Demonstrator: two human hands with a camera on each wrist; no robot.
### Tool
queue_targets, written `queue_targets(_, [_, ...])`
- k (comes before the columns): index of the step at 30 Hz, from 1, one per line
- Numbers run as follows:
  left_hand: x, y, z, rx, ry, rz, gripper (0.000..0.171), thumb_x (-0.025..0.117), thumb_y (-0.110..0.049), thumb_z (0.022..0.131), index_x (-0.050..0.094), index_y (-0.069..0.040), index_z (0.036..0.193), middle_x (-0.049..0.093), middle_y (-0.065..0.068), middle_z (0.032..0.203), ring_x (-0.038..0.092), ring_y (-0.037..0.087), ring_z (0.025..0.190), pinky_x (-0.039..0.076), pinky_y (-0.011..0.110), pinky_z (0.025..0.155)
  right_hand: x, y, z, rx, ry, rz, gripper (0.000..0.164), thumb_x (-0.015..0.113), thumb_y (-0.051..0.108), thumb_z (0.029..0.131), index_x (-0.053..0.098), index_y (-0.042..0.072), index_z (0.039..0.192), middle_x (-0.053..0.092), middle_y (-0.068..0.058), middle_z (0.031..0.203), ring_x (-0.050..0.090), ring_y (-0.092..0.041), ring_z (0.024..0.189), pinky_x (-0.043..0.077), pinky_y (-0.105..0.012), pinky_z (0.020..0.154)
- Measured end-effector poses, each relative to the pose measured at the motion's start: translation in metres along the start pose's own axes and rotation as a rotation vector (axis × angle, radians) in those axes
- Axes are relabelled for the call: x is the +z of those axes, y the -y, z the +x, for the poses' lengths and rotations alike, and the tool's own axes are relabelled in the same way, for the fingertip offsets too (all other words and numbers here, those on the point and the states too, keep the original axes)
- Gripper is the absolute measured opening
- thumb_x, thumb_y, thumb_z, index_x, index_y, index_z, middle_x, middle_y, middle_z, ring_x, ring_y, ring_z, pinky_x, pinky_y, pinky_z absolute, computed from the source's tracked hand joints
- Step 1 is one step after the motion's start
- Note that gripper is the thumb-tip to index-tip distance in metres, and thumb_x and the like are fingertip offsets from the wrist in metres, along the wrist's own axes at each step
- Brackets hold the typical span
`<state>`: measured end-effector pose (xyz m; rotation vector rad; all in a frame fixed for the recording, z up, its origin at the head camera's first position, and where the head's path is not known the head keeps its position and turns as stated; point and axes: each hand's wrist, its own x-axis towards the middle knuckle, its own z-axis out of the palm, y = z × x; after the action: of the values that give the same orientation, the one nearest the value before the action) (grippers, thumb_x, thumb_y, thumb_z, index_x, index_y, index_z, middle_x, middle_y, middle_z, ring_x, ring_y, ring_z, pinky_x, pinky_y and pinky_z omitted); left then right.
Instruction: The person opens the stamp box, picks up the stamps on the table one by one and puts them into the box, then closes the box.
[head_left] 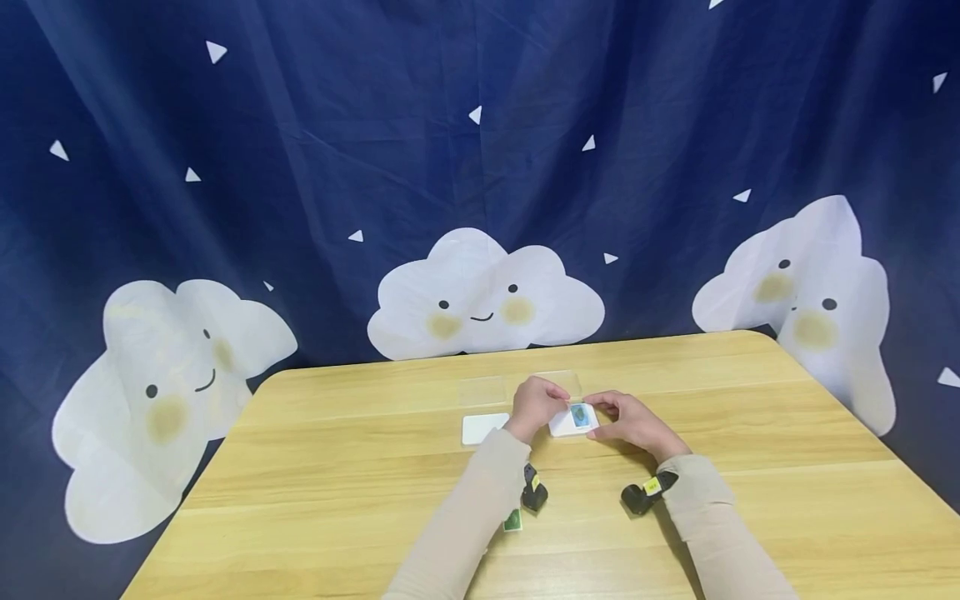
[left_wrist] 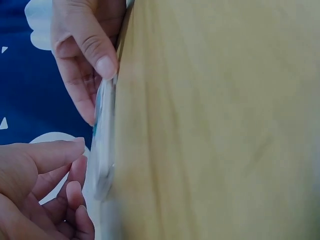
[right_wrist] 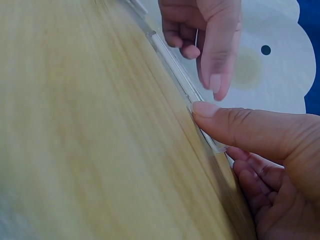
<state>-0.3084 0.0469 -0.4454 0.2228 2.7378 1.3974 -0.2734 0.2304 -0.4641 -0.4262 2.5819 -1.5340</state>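
Observation:
A flat white case (head_left: pixel 562 427) with clear edges lies on the table, a small blue stamp-like picture (head_left: pixel 581 415) on its upper face. My right hand (head_left: pixel 632 419) holds the case at its right end; its thumb (right_wrist: pixel 215 112) presses the near edge while the fingers reach round the far side. Above the left part of the case hovers my left hand (head_left: pixel 540 406), thumb and index tips close together, other fingers loosely bent. Nothing shows between those tips in the left wrist view, where the case (left_wrist: pixel 104 145) appears edge-on.
A second white case (head_left: pixel 483 428) lies to the left. Behind the two cases are clear flat covers, one on the left (head_left: pixel 482 390) and one on the right (head_left: pixel 561 382). A small green stamp-like piece (head_left: pixel 512 521) lies beside the left forearm. A blue cloud-print curtain (head_left: pixel 480 183) hangs behind the wooden table (head_left: pixel 337 500).

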Motion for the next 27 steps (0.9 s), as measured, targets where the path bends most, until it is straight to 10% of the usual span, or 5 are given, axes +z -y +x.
queue_targets(27, [-0.062, 0.005, -0.019, 0.044, 0.103, -0.086, 0.009, 0.072, -0.016, 0.081, 0.074, -0.011, 0.089, 0.069, -0.002, 0.086, 0.058, 0.012, 0.082, 0.048, 0.026, 0.072, -0.001, 0.002, 0.0, 0.02, -0.002, -0.026, 0.058, 0.079, 0.01, 0.073, 0.055, -0.006, 0.123, 0.058, -0.021, 0.118, 0.053, -0.031, 0.106, 0.04, -0.043, 0.092])
